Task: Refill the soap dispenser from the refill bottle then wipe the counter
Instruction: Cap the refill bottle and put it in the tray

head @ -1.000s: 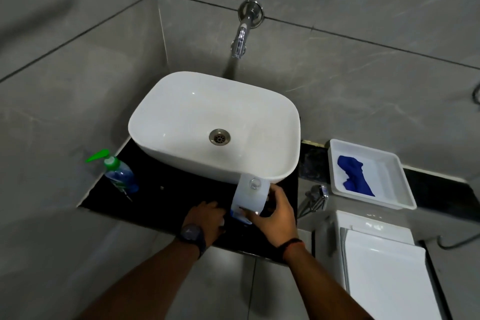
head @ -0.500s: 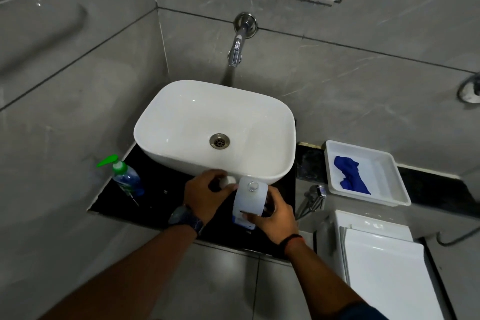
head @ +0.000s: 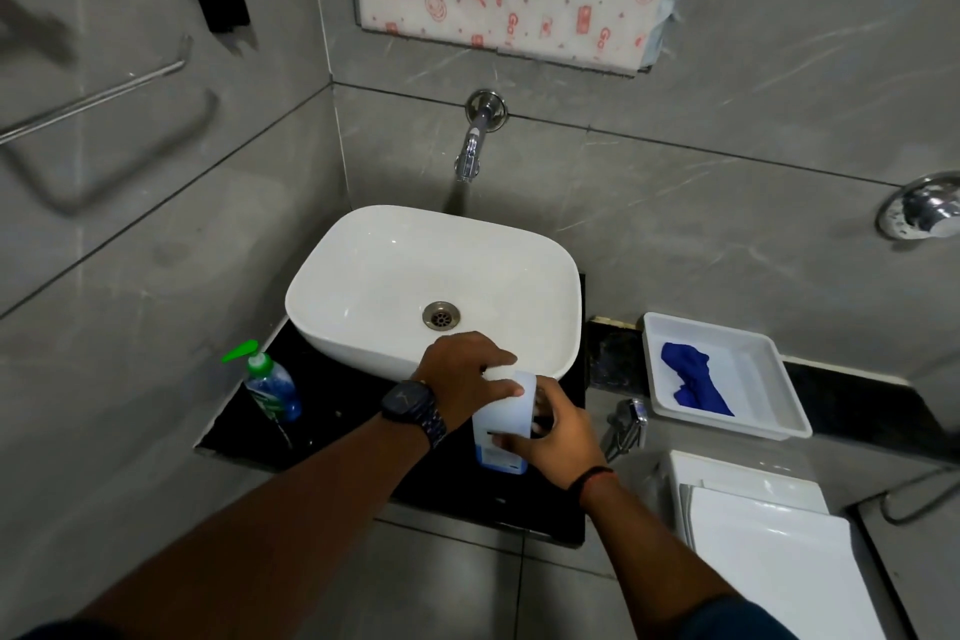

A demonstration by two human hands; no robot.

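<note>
A white refill bottle [head: 503, 417] with a blue base stands on the black counter [head: 358, 411] in front of the basin. My right hand [head: 553, 434] wraps around its body from the right. My left hand [head: 465, 377] sits over the bottle's top, fingers closed on the cap area, which is hidden under the hand. The soap dispenser [head: 270, 390], clear blue with a green pump, stands at the counter's left end, apart from both hands. A blue cloth [head: 693, 382] lies in a white tray [head: 769, 411] to the right.
A white basin [head: 374, 286] fills most of the counter, with a wall tap [head: 470, 156] above it. A chrome spray fitting [head: 628, 424] hangs right of the counter. A white toilet cistern and lid [head: 769, 535] sit at lower right. Grey tiled walls close in on the left.
My left hand rose from the counter beside the bottle's base onto the bottle's top. My right hand kept its hold on the bottle. The view tilted upward.
</note>
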